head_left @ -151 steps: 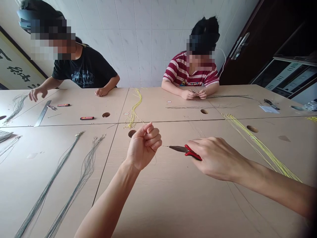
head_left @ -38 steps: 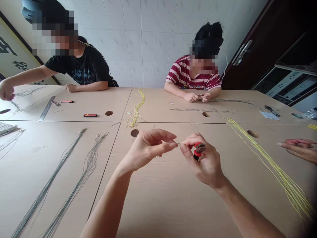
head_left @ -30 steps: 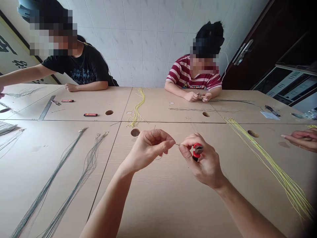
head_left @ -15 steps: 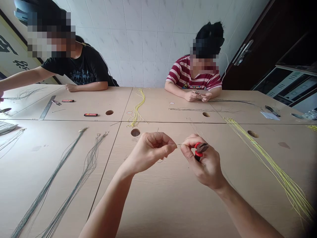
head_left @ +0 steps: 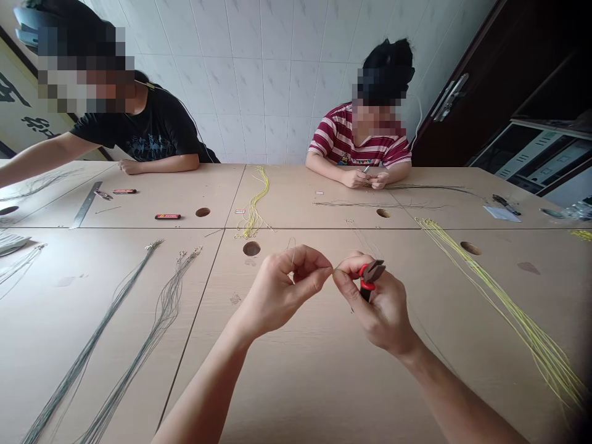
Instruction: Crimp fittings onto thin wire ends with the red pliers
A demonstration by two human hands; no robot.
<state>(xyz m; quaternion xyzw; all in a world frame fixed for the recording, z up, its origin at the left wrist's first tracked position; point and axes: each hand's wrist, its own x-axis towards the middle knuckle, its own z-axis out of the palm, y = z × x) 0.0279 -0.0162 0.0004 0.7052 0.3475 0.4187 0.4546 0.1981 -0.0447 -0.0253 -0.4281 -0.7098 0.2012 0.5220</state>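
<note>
Over the middle of the table, my left hand is closed in a pinch on a thin cord, a loop of which sticks up above the fingers. My right hand is closed around small pliers with red and black handles, their jaws pointing up and right. The thumb and forefinger of that hand also pinch together, with their tips almost touching the left fingertips. Whatever lies between the fingertips is mostly hidden and too fine to make out.
Grey-green cord bundles lie at left, yellow cords at right, and another yellow bundle ahead. Round holes pierce the table. Across sit two people, one in a black shirt, one in a striped shirt. A metal ruler lies far left.
My hands have come closer together, so the gap between the fingertips has narrowed. The pliers have shifted slightly left and up. The black-shirted person's outstretched hand has moved out of view.
</note>
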